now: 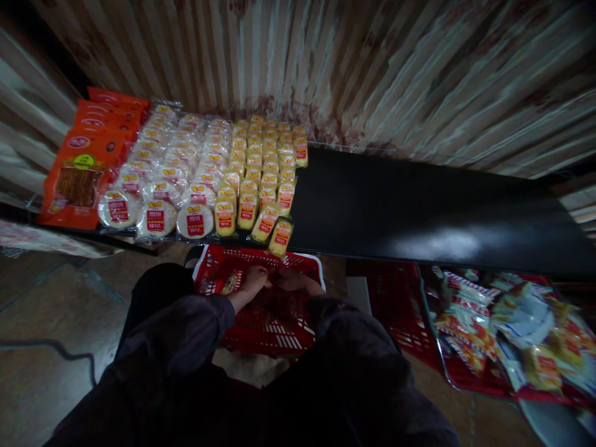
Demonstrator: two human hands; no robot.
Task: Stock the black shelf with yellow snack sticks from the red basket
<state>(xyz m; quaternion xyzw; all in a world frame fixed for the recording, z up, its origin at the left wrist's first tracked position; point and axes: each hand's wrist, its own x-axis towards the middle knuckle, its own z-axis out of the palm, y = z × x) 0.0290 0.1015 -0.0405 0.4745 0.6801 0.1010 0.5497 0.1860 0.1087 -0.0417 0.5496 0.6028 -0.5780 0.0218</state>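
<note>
Both hands are down inside a red plastic shopping basket (284,341) between my knees. My left hand (255,279) has its fingers curled together, and whatever they may hold is too dark to make out. Close to its right, my right hand (295,282) reaches in with its fingers lost in shadow. A small wrapped snack (230,284) lies in the basket to the left of my left hand. Just beyond the basket, rows of yellow packaged cakes (225,214) stand on a black shelf (395,211), the front one (281,237) overhanging the edge.
Left of the yellow cakes are rows of round white packaged cakes (195,220) and orange snack bags (81,167). A pleated curtain (279,56) hangs behind the shelf. Another red basket (431,347) with several snack bags (470,310) stands at right. A cable (56,347) crosses the floor at left.
</note>
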